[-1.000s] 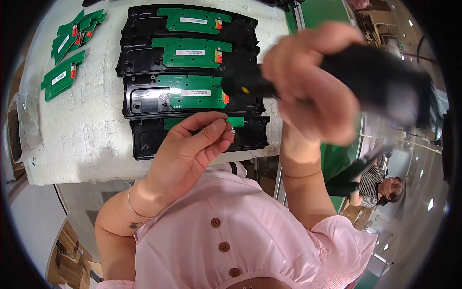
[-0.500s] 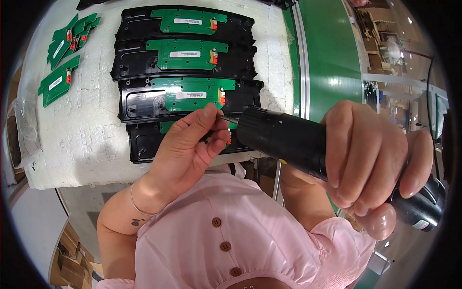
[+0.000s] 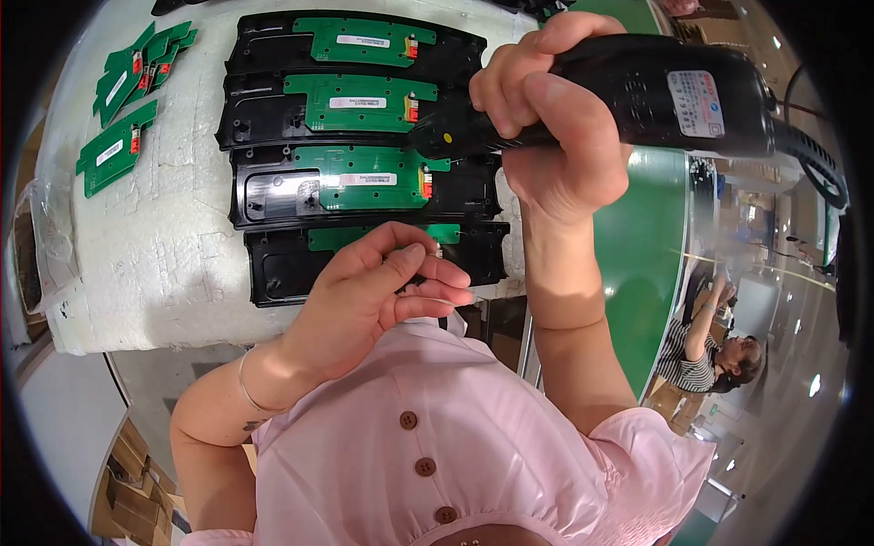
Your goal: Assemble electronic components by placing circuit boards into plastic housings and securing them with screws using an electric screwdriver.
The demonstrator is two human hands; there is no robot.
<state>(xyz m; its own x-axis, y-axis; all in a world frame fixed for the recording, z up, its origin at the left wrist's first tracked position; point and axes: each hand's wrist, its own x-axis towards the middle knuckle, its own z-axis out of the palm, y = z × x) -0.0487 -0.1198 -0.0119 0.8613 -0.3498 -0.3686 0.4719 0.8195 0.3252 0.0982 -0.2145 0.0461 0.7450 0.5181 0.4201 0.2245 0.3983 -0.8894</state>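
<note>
My right hand (image 3: 555, 114) grips a black corded electric screwdriver (image 3: 628, 86), held sideways. Its nose points left, over the upper right edge of the green circuit board (image 3: 364, 180) on the third black plastic panel (image 3: 273, 196) from the top. The bit's tip is too dark to make out. Closer to my body, my left hand (image 3: 364, 287) is half curled above the nearest panel (image 3: 278, 264), thumb and forefinger close together. Small dark bits that look like screws (image 3: 411, 284) show in its curled fingers. This hand hides part of the nearest circuit board (image 3: 332, 238).
Two more panels with boards, the top one (image 3: 259, 45) included, lie in the same column on a white foam-topped table (image 3: 173, 237). Loose circuit boards (image 3: 118, 150) lie at the left. A green surface (image 3: 642, 246) runs along the right. Further off sits another person (image 3: 710, 355).
The screwdriver and my right hand have moved up and left, from beside my left fingertips to over the panels. My left hand has dropped slightly toward me, its fingers loosening.
</note>
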